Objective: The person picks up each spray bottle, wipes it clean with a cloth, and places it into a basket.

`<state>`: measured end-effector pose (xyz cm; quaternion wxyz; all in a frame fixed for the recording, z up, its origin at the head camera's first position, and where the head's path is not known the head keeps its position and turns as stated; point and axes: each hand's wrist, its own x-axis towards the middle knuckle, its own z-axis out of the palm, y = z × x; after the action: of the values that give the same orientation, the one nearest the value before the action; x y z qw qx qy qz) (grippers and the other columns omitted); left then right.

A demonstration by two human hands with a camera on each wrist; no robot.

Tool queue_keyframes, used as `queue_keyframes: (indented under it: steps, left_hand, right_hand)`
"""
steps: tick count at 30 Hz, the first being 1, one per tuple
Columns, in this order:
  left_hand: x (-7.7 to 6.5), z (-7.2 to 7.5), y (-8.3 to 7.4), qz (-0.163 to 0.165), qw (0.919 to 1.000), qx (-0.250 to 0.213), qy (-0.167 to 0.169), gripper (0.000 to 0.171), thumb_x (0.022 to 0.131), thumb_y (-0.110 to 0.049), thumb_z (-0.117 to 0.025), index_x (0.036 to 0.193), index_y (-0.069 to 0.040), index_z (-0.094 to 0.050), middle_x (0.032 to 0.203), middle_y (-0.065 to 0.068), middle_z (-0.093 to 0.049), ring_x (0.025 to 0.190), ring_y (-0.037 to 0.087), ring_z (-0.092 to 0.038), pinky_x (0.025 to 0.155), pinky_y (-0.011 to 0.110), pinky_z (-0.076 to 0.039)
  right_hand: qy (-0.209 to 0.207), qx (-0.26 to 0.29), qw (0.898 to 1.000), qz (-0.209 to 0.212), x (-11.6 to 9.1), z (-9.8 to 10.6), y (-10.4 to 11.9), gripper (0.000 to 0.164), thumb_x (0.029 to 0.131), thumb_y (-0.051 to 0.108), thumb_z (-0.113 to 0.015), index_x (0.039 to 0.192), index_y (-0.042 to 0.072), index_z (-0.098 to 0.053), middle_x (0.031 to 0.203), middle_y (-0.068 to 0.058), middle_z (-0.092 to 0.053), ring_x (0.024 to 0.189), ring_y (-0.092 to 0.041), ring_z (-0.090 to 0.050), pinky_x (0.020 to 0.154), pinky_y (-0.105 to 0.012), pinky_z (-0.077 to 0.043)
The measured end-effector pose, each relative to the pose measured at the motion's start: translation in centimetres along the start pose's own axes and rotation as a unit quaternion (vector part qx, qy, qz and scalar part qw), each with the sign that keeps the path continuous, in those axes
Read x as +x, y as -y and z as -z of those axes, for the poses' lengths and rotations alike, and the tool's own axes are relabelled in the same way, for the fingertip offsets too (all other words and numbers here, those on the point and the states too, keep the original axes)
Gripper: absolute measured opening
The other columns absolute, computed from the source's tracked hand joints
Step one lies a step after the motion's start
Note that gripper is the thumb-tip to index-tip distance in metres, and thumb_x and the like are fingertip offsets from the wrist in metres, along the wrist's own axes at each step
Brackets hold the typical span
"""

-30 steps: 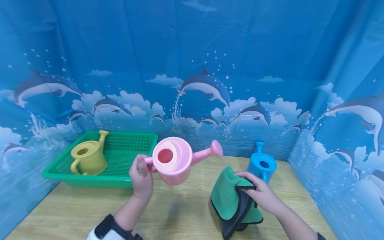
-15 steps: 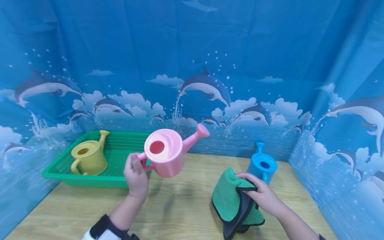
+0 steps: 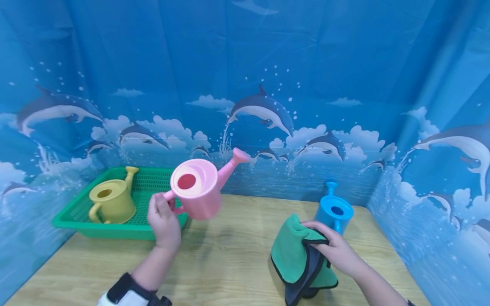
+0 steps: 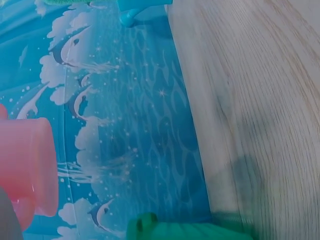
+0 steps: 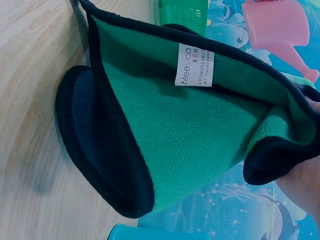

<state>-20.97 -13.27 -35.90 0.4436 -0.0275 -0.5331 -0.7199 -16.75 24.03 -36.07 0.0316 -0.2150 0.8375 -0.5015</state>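
Note:
My left hand (image 3: 164, 221) grips the handle of a pink watering can (image 3: 199, 191), held in the air with its spout pointing right and up. Part of the can's pink body (image 4: 27, 165) shows at the left edge of the left wrist view. In my right hand (image 3: 337, 246) a green cloth with black edging (image 3: 289, 250) is pinched near its top and hangs in folds. A white label (image 5: 195, 65) is visible on the cloth in the right wrist view. Just behind that hand stands a blue watering can (image 3: 333, 210), its lower part partly hidden.
A green plastic basket (image 3: 115, 231) lies at the left of the wooden table (image 3: 229, 259), with a yellow watering can (image 3: 112, 204) in it. The pink can overlaps the basket's right side from this view. A blue dolphin-print curtain (image 3: 245, 85) encloses the back and sides.
My left hand has carried the pink watering can leftward and slightly up, toward the basket, with its spout tipping higher. The right hand and the cloth have stayed almost still.

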Motion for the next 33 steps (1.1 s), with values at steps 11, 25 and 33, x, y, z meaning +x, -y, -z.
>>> queue_keyframes:
  steps: [11, 25, 33]
  left_hand:
    - [2.2, 1.3, 0.3, 0.042, 0.9976, 0.013, -0.054, 0.029, 0.103, -0.033, -0.044, 0.086, -0.016, -0.06, 0.073, -0.003, -0.046, 0.066, 0.008, -0.043, 0.049, 0.015, -0.05]
    - [4.3, 3.0, 0.7, 0.108, 0.9902, 0.057, -0.068, 0.03, 0.102, -0.043, -0.038, 0.089, -0.02, -0.053, 0.078, -0.001, -0.04, 0.072, 0.012, -0.039, 0.051, 0.015, -0.05]
    - [5.1, 3.8, 0.8, 0.138, 0.9846, 0.088, -0.062, 0.029, 0.103, -0.042, -0.035, 0.094, -0.021, -0.05, 0.082, -0.002, -0.041, 0.075, 0.01, -0.04, 0.054, 0.015, -0.048]
  right_hand:
    - [0.01, 0.001, 1.0, 0.002, -0.1, 0.1, -0.1, 0.037, 0.096, 0.004, -0.05, 0.133, 0.006, -0.051, 0.136, -0.022, -0.049, 0.112, 0.01, -0.05, 0.092, -0.022, -0.047]
    - [0.008, -0.012, 1.0, -0.005, -0.1, 0.2, -0.4, 0.038, 0.095, 0.004, -0.05, 0.133, 0.008, -0.052, 0.136, -0.02, -0.051, 0.112, 0.01, -0.05, 0.091, -0.022, -0.048]
    - [0.01, -0.008, 1.0, -0.014, -0.1, 0.2, -0.4, 0.038, 0.096, 0.006, -0.051, 0.133, 0.008, -0.052, 0.138, -0.02, -0.049, 0.113, 0.011, -0.049, 0.091, -0.022, -0.047]
